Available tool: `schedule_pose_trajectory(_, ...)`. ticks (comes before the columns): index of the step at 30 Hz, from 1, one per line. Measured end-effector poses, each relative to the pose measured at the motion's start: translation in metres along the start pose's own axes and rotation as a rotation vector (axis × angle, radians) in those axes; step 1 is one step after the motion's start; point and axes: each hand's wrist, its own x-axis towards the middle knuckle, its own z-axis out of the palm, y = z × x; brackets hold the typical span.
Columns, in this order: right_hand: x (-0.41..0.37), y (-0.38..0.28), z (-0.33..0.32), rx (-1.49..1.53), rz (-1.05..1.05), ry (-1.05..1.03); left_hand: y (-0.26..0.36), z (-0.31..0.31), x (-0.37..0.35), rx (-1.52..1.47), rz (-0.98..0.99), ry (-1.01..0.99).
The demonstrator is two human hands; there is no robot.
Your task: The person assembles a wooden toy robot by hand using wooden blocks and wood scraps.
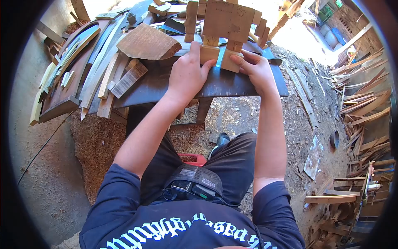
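Observation:
A figure-like assembly of light wooden blocks (229,20) stands at the far edge of a dark table (232,83), with a broad flat body and block pieces at its sides. My left hand (188,72) grips the lower left block (209,54), fingers behind it and thumb at its near side. Around the lower right block (230,61) my right hand (256,68) is closed, thumb on its front face. A narrow gap separates the two lower blocks. Parts of the fingers of both hands are hidden behind the wood.
A large angular wood piece (148,42) and a short offcut (129,79) lie left of my left hand. Long curved boards (89,62) fill the table's left side. Wood strips (369,99) pile up along the right wall. A red object (193,159) is between my legs.

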Motion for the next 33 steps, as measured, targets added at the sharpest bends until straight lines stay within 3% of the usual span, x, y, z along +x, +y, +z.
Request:
schedule_pose_trajectory(4, 0.000, 0.003, -0.001, -0.018, -0.054, -0.017, -0.003, 0.002, -0.002, -0.055, -0.006, 0.005)
schedule_pose_trajectory(7, 0.001, 0.004, 0.000, -0.110, 0.050, 0.018, 0.000, 0.002, -0.003, -0.089, -0.042, -0.018)
schedule_pose_trajectory(19, -0.014, -0.005, 0.035, -0.571, -0.267, 0.314, -0.002, 0.008, -0.001, -0.140, -0.009, 0.048)
schedule_pose_trajectory(23, -0.013, -0.005, 0.038, -0.596, -0.245, 0.320, 0.003, 0.004, -0.001, -0.110, -0.081, -0.009)
schedule_pose_trajectory(33, -0.011, -0.007, 0.029, -0.582, -0.214, 0.243, -0.004, 0.006, -0.002, -0.153, -0.021, 0.024)
